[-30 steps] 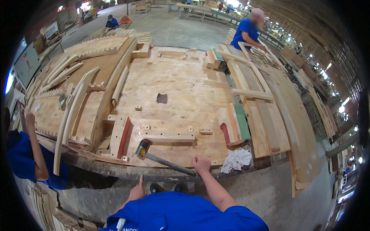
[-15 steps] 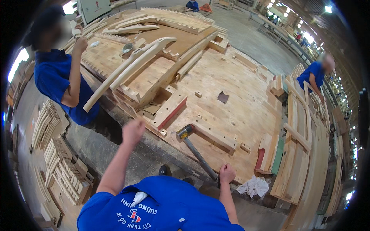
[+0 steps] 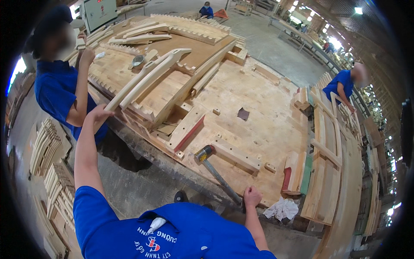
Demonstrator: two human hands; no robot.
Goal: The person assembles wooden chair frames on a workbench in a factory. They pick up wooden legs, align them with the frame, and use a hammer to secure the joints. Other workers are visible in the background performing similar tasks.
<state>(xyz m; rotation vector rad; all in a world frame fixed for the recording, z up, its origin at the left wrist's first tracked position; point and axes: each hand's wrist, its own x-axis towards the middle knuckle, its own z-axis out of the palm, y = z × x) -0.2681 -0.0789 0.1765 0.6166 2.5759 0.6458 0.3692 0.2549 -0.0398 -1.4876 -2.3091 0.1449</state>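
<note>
My left hand point(image 3: 101, 113) reaches out to the left, its fingers closed round the lower end of a long, curved, pale wooden rail point(image 3: 133, 85). A second curved piece point(image 3: 152, 79) lies close beside that rail, on the raised frame. At the table's front edge my right hand point(image 3: 252, 196) is closed at the handle end of a mallet point(image 3: 220, 176). The mallet's dark head with a yellow band rests on the tabletop by a drilled wooden block point(image 3: 237, 154). My right fingers are partly hidden.
A co-worker point(image 3: 58, 86) stands close at the left, hands raised; another point(image 3: 345, 85) works at the right. A red-edged block point(image 3: 187, 129), a crumpled white cloth point(image 3: 281, 209) and a metal cup point(image 3: 138, 60) lie on the table point(image 3: 263, 129). Wooden parts are stacked on the floor at left.
My left hand has moved left and up from in front of the table and taken hold of the curved rail's lower end. My right hand stays by the mallet handle.
</note>
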